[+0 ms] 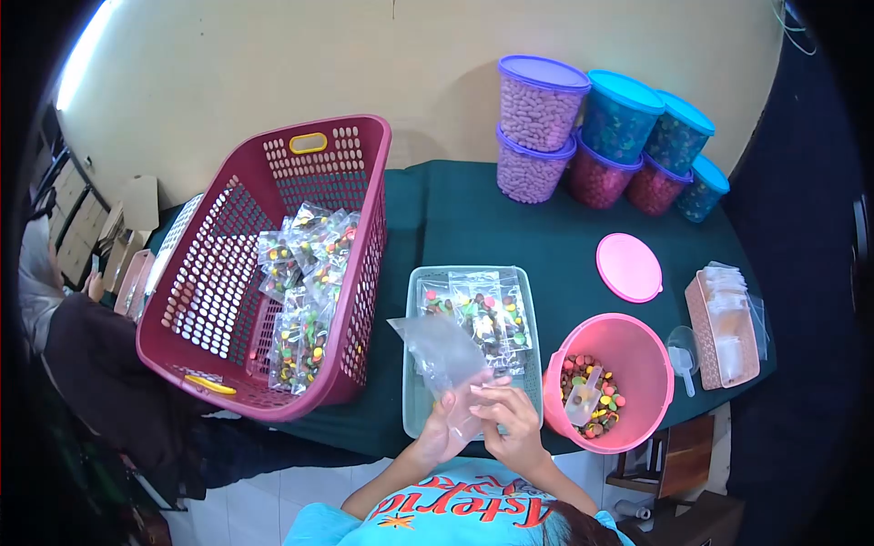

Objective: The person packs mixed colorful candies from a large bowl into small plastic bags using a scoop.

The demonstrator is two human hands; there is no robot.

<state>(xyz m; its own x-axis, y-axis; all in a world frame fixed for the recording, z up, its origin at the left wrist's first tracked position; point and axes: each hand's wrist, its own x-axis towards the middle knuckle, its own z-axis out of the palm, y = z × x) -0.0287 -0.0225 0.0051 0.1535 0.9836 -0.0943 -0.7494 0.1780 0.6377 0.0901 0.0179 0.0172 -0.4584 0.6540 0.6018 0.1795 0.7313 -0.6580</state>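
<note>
An empty-looking clear plastic bag (443,350) is held over the tray, its far end tilted up to the left. My left hand (440,435) grips its near end from the left, fingers closed. My right hand (510,417) pinches the same end from the right. Beneath lies a pale green tray (417,405) with several filled packets of colourful candies (492,314). To the right of my hands stands a pink bucket (642,364) of mixed candies (608,414), with a clear scoop (583,400) resting in it.
A large maroon basket (246,196) at left holds several filled packets (300,337). Lidded tubs (542,109) are stacked at the back right. A pink lid (629,267), another scoop (682,359) and a small basket of bags (742,369) lie right. Another person (100,364) sits far left.
</note>
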